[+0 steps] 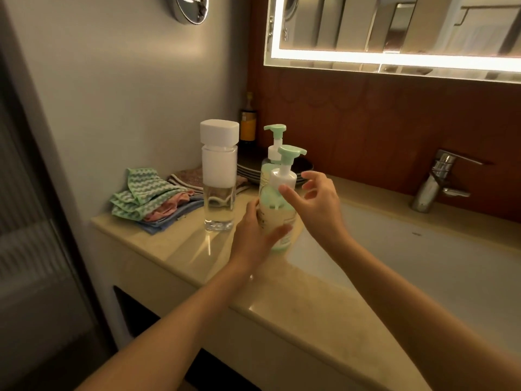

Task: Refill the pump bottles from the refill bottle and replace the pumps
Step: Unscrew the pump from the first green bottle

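Our left hand (252, 235) grips the front pump bottle (282, 177) at the sink edge of the surface (174, 249). Our right hand (318, 201) hovers loose-fingered beside its pump, holding nothing. The second pump bottle (271, 159) stands just behind it, and the refill bottle (219, 170) stands to the left.

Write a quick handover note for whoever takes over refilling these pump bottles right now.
The left hand holds the near pump bottle by its body on the counter.
The right hand is open at that bottle's pump collar and grips nothing.
The far pump bottle stands just behind, pump on.
The refill bottle stands to their left, capped.
Done: nothing visible.
Left: unscrew both pumps, uncap the refill bottle, pour, refit the pumps.
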